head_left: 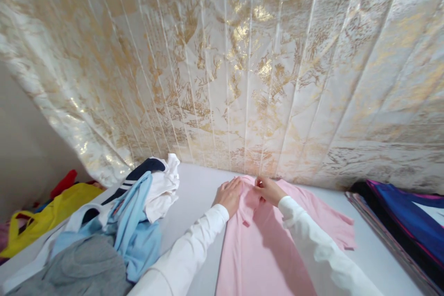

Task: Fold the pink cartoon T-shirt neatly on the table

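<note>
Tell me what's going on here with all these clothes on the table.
A person in white sleeves has a pink shirt spread flat on a white table. Both hands are at its far end by the collar: the left hand rests flat on the fabric, while the right hand pinches a bit of it. A loose pile of clothes sits to the left, a stack of folded garments to the right, and a gold-patterned wall stands behind.

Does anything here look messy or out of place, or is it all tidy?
The heap of clothes at the left is jumbled: blue, white, grey and navy pieces lie tangled. The pink shirt lies flat, with the left hand and right hand at its collar. The folded stack at the right looks neat. No damage shows.
</note>
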A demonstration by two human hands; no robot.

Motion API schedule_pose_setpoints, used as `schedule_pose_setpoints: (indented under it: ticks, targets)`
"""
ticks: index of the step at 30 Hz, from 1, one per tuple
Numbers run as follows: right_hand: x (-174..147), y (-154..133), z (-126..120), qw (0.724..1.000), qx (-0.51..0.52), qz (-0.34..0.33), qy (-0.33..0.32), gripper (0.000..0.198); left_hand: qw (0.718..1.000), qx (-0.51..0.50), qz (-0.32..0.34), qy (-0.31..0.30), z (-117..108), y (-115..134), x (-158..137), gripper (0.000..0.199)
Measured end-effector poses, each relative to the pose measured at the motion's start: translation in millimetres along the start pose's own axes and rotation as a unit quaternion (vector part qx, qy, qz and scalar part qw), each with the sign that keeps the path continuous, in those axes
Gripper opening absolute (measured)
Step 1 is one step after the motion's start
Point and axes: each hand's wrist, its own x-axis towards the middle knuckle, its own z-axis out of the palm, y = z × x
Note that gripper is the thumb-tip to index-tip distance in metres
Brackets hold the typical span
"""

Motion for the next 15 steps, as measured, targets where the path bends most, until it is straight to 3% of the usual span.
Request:
schedule_pose_setpoints:
  ticks: [6, 11, 15]
  targets:
    - [-12.3, 10.5, -3.5, 0.996, -0.064, 0.067, 0.013, 0.008, 1.0, -0.003, 0.006, 0.016, -0.6, 2.2, -0.4, 0.046]
    - [-30.5, 5.8, -6.5, 0.993, -0.104, 0.039, 0.035, 0.017, 1.0, -0.022, 0.013, 0.01, -7.9, 6.0, -1.9, 0.047]
    - [-37.8, 1.3, -6.9, 0.993, -0.107, 0.021, 0.05, 0.02, 0.998, -0.048, 0.03, 0.023, -19.8, 24.7, -23.2, 0.045]
